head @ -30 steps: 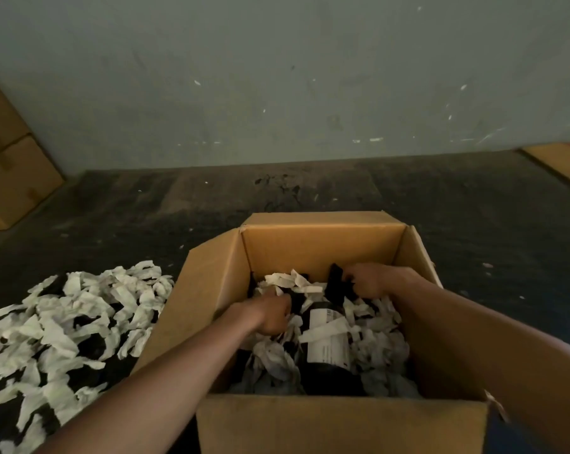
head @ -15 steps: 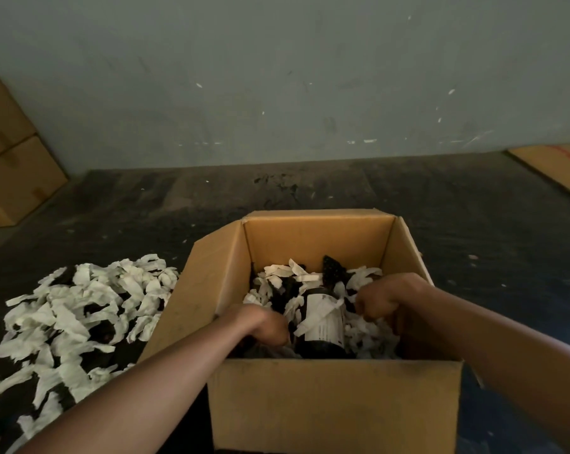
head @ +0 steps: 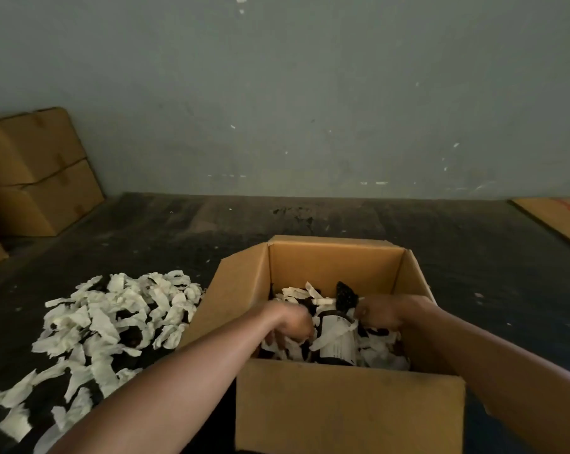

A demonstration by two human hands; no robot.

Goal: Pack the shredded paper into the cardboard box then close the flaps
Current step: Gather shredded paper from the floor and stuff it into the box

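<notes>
Inside the open cardboard box, both hands are working the shredded paper down around a dark bottle with a white label that is lying among the strips. The left hand is reaching in over the left wall, knuckles up and fingers curled downward into the strips just left of the bottle; it looks to be pinching or pushing paper, though the fingertips are hidden and I cannot tell which. The right hand is coming in over the right wall, curled and closing on strips right beside the bottle's shoulder. Both forearms are sloping down from the near corners, wrists bent a little.

To do this step well, I judge the paper should be tucked into the gaps on either side of each grip and over the bottle, pressed evenly so nothing rattles, without crushing the label side. Outside the left grip, well apart on the dark floor, a large loose pile of strips is waiting, so more filling seems needed. All four flaps are standing up, not yet folded.
</notes>
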